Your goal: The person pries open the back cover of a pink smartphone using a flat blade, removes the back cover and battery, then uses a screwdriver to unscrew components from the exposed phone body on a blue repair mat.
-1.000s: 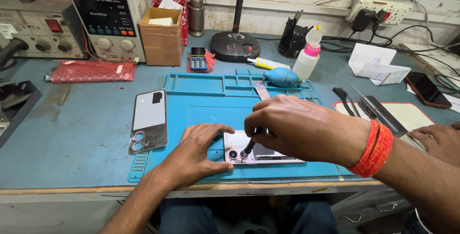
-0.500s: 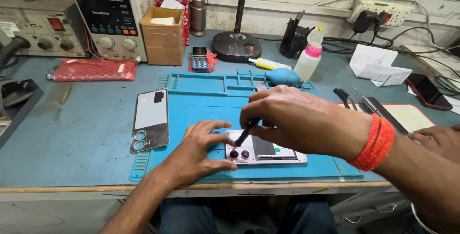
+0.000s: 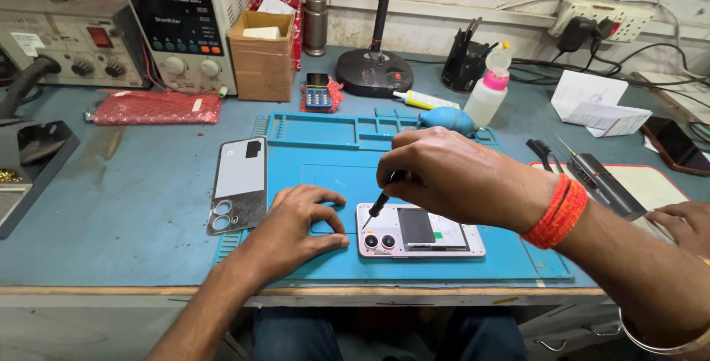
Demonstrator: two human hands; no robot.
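Blue mat (image 3: pixel 310 172): opened phone (image 3: pixel 420 231) between both hands (image 3: pixel 299 225).

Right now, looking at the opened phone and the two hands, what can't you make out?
- Head view: the screwdriver grip is buried in the right hand.
- The tip meets the opened phone at a spot too small to show any screw.
- The left hand covers the mat beside the phone.
- Another person's hand is cut off by the right edge.
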